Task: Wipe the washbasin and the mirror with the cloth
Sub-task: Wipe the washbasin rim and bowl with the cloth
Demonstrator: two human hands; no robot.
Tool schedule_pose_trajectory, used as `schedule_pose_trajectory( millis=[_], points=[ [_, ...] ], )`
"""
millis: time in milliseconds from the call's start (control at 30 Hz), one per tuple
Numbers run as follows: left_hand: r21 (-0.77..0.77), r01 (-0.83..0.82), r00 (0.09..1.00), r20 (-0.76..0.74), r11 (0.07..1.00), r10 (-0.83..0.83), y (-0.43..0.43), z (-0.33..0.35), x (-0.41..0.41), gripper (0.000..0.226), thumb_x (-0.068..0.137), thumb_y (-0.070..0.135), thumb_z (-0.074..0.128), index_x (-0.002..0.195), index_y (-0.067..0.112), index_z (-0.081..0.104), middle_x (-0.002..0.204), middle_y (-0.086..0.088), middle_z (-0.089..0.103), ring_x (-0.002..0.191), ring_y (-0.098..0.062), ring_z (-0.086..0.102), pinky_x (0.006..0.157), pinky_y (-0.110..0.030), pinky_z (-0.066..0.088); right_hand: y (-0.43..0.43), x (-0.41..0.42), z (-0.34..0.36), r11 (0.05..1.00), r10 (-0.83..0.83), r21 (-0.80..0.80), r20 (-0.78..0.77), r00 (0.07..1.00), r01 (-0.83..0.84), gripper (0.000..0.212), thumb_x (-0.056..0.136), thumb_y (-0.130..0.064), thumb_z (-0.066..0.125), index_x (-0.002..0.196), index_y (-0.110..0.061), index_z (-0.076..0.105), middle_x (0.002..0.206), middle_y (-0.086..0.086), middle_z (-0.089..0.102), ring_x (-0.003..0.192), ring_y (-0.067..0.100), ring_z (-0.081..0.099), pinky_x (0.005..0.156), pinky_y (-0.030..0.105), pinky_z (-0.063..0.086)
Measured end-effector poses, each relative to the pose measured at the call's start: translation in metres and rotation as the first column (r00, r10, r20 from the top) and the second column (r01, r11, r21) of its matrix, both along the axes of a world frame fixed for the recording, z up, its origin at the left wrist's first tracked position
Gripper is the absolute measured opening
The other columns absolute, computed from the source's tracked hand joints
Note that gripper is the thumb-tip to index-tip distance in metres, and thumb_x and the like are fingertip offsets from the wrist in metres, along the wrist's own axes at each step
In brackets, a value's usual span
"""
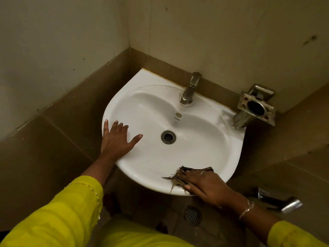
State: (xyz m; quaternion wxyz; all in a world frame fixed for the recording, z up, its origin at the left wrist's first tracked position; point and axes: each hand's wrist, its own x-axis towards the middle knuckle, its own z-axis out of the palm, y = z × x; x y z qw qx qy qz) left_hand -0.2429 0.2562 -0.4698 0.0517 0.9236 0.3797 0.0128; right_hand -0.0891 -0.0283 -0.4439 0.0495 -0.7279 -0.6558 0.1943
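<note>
On the near rim of the white ceramic washbasin [178, 154], the right hand [206, 184] presses a frayed brown cloth [179, 177] flat under spread fingers. The left hand [117, 138] rests open on the left rim, holding nothing. Loose threads overhang the edge; I'd judge a hard outward swipe could drag the cloth off. No mirror is in view.

1. One view only, head-worn, wide-angle; nothing shared with another view.
2. Looks steeply down and forward from above the basin [178, 157], close, at arm's reach.
3. Left hand [117, 138] sits left of centre, right hand [204, 184] lower right; both forearms enter from the bottom edge.
4. Beyond the hands: tap [189, 90], wall corner. Below the hands: floor drain [192, 215].
5. Edges bend from lens distortion.
</note>
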Motion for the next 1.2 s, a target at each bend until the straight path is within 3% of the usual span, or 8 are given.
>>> schedule_pose_trajectory(
  millis=[233,500,633,767,867,900,1033,1200],
  points=[
    [0.017,0.013,0.999,0.044,1.0,-0.014,0.002,-0.005,-0.002,0.111,0.068,0.083,-0.005,0.127,0.007,0.05,0.135,-0.015,0.051,0.135,-0.026,0.033,0.106,-0.032,-0.024,-0.012,0.054,0.017,0.988,0.154,0.008,0.08,0.985,-0.155,0.044,0.097,-0.043,0.025,0.123,-0.028,0.058,0.119,-0.007,0.065,0.112,0.005,0.053,0.091,0.016,0.034],
    [0.023,0.016,0.997,0.078,1.0,-0.018,0.002,-0.007,-0.001,0.107,0.072,0.08,-0.005,0.12,0.005,0.056,0.125,-0.016,0.058,0.129,-0.029,0.042,0.109,-0.039,-0.011,-0.004,0.134,0.01,0.949,0.272,-0.255,0.35,0.896,-0.188,0.053,0.097,-0.049,0.014,0.121,-0.033,0.059,0.12,-0.003,0.064,0.11,0.016,0.061,0.092,0.037,0.05],
    [0.022,0.015,0.998,0.064,1.0,-0.017,0.002,-0.008,-0.001,0.104,0.075,0.078,-0.003,0.118,0.005,0.057,0.123,-0.015,0.06,0.127,-0.029,0.045,0.11,-0.04,-0.008,0.025,0.155,0.003,0.866,0.44,-0.446,0.465,0.768,-0.226,0.082,0.082,-0.061,-0.012,0.139,-0.029,0.038,0.149,-0.001,0.034,0.14,0.019,0.027,0.115,0.038,0.013],
    [0.028,0.022,0.998,0.062,0.999,-0.024,0.002,-0.009,-0.001,0.102,0.075,0.078,-0.002,0.116,0.007,0.059,0.119,-0.014,0.063,0.126,-0.028,0.046,0.11,-0.04,-0.01,0.057,0.166,0.008,0.79,0.577,-0.569,0.564,0.59,-0.229,0.046,0.086,-0.047,0.037,0.118,-0.027,0.063,0.13,-0.001,0.058,0.123,0.017,0.052,0.105,0.041,0.023],
    [0.027,0.025,0.998,0.062,0.999,-0.027,0.002,-0.01,0.0,0.099,0.076,0.078,0.0,0.113,0.009,0.061,0.116,-0.011,0.065,0.125,-0.027,0.048,0.111,-0.042,-0.007,0.082,0.173,-0.001,0.745,0.665,-0.542,0.647,0.372,-0.389,0.053,0.096,-0.03,0.04,0.145,-0.019,0.026,0.155,0.001,0.015,0.144,0.019,0.007,0.109,0.034,-0.012],
    [0.023,0.026,0.998,0.061,0.999,-0.028,0.002,-0.01,0.0,0.098,0.076,0.078,0.001,0.112,0.009,0.061,0.115,-0.011,0.065,0.124,-0.027,0.048,0.111,-0.042,-0.007,0.092,0.174,0.0,0.758,0.652,-0.53,0.644,0.401,-0.38,0.056,0.095,-0.025,0.042,0.146,-0.018,0.021,0.156,0.001,0.011,0.145,0.019,0.002,0.107,0.033,-0.016],
    [0.024,0.028,0.998,0.059,0.999,-0.029,0.001,-0.01,0.0,0.094,0.078,0.076,0.004,0.11,0.01,0.063,0.112,-0.01,0.067,0.122,-0.027,0.051,0.11,-0.04,-0.008,0.128,0.169,0.005,0.723,0.687,-0.556,0.642,0.341,-0.41,0.058,0.055,-0.019,0.084,0.111,-0.024,0.068,0.126,-0.003,0.061,0.124,0.015,0.051,0.106,0.035,0.026],
    [0.043,0.024,0.998,0.054,0.999,-0.026,0.001,-0.011,0.0,0.091,0.081,0.074,0.006,0.106,0.009,0.064,0.107,-0.01,0.069,0.117,-0.028,0.055,0.11,-0.043,0.0,0.15,0.16,-0.003,0.733,0.64,-0.438,0.703,0.31,-0.52,0.042,0.054,-0.011,0.081,0.095,-0.018,0.074,0.113,0.002,0.069,0.113,0.019,0.06,0.1,0.036,0.039]
  ],
)
